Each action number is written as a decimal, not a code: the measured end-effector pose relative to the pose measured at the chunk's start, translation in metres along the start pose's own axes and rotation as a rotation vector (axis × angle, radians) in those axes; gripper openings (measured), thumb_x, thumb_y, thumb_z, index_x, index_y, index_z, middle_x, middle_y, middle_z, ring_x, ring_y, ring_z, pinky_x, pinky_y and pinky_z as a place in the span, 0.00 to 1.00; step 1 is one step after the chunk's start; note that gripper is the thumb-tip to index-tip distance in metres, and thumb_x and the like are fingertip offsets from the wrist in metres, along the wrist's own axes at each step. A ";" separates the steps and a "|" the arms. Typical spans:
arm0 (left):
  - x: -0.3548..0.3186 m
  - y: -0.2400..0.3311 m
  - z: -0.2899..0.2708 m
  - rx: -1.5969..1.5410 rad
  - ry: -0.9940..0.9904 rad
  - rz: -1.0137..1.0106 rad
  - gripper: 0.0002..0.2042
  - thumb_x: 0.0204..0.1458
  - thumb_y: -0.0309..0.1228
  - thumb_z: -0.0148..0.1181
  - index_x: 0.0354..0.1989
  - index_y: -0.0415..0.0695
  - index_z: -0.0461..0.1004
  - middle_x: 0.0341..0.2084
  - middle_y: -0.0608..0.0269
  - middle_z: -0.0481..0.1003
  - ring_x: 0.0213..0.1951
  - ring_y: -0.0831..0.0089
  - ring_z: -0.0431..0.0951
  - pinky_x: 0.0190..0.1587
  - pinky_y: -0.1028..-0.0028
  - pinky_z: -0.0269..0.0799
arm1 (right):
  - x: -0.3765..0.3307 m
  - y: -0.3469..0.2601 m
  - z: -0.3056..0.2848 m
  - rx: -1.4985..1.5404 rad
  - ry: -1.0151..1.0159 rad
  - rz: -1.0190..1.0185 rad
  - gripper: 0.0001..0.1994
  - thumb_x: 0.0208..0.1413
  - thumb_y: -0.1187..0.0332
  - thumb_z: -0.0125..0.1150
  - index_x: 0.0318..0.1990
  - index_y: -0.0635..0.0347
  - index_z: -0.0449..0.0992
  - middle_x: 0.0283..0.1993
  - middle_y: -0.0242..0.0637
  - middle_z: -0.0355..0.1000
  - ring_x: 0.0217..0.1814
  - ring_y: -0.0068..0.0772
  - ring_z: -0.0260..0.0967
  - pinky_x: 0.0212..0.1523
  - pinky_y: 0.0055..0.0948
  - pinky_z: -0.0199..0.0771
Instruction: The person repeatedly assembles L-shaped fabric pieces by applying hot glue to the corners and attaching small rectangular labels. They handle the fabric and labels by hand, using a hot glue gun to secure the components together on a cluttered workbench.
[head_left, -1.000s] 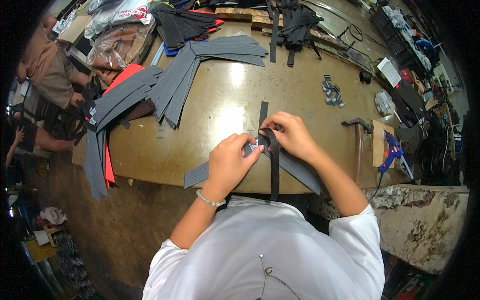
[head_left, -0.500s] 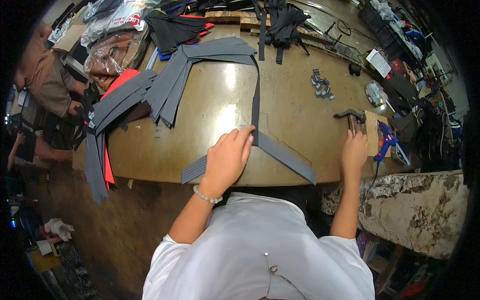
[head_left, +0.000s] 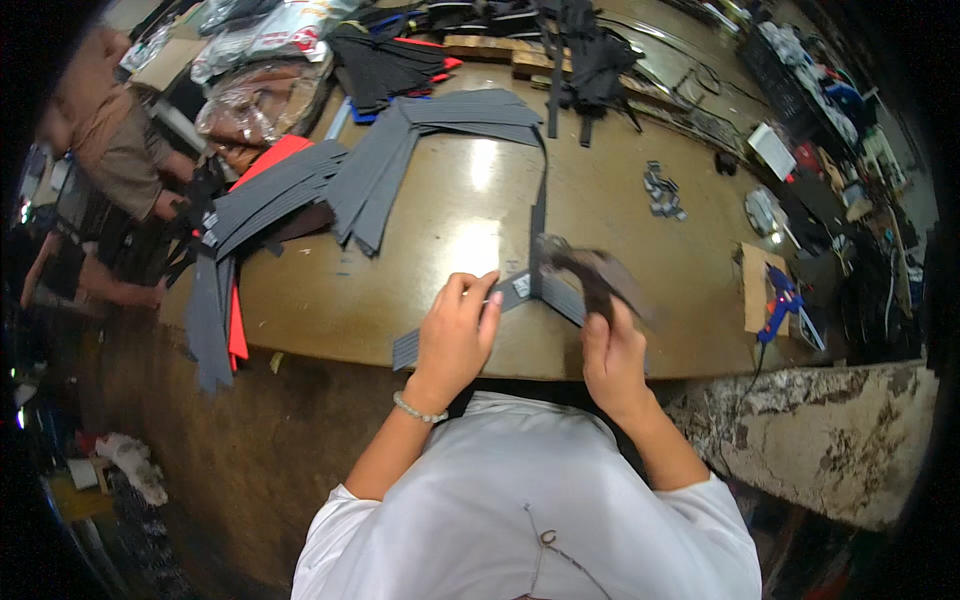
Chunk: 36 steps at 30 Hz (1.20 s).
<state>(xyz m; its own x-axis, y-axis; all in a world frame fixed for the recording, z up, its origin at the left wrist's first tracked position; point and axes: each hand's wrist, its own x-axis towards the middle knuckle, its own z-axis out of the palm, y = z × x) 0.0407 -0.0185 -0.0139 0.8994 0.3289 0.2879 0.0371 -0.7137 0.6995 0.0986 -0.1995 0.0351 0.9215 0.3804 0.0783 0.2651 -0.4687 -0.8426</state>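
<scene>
A Y-shaped strap piece lies near the table's front edge, with two grey ribbed arms (head_left: 566, 301) and a narrow black strap (head_left: 538, 215) running away from me. A small pale label (head_left: 521, 286) shows close to its joint. My left hand (head_left: 455, 328) presses on the left grey arm, fingers bent and thumb close to the forefinger. With my right hand (head_left: 615, 362) I grip a hammer (head_left: 603, 283), smeared by motion. Its head hangs over or beside the joint; whether it touches cannot be told.
Stacked grey straps (head_left: 375, 170) lie at the far left, and more with red pieces (head_left: 236, 310) overhang the left edge. Small metal buckles (head_left: 662, 190) sit right of centre. A blue glue gun (head_left: 780, 300) lies at the right. Another person (head_left: 120, 140) is at the left.
My right hand has brought the hammer from the table's right side to the strap's joint. My left hand has shifted slightly off the joint, and the label has come into sight.
</scene>
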 end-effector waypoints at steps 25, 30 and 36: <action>0.063 -0.124 -0.251 0.348 0.931 -0.041 0.12 0.55 0.34 0.64 0.43 0.40 0.82 0.38 0.60 0.82 0.40 0.76 0.79 0.46 0.75 0.72 | 0.000 -0.026 -0.097 0.044 0.555 -0.854 0.07 0.62 0.69 0.54 0.42 0.61 0.75 0.46 0.36 0.71 0.42 0.36 0.69 0.40 0.34 0.74; 0.007 -0.222 -0.267 0.564 0.702 -0.644 0.14 0.53 0.36 0.66 0.43 0.41 0.82 0.32 0.59 0.80 0.35 0.71 0.75 0.44 0.71 0.70 | -0.003 -0.109 -0.088 0.796 0.080 -0.926 0.10 0.57 0.62 0.60 0.45 0.46 0.75 0.37 0.30 0.72 0.36 0.35 0.70 0.31 0.30 0.68; 0.084 -0.144 -0.215 0.287 0.746 -0.197 0.16 0.56 0.36 0.62 0.49 0.42 0.79 0.40 0.59 0.79 0.43 0.73 0.75 0.49 0.70 0.69 | 0.026 -0.107 -0.060 1.002 0.079 -1.302 0.07 0.55 0.62 0.63 0.40 0.44 0.74 0.34 0.31 0.76 0.33 0.43 0.73 0.23 0.31 0.65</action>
<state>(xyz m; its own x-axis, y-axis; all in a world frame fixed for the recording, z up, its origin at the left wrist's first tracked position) 0.0171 0.2449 0.0502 0.3422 0.7170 0.6073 0.3650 -0.6970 0.6172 0.1112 -0.1871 0.1595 0.2589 0.0277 0.9655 0.5762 0.7978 -0.1774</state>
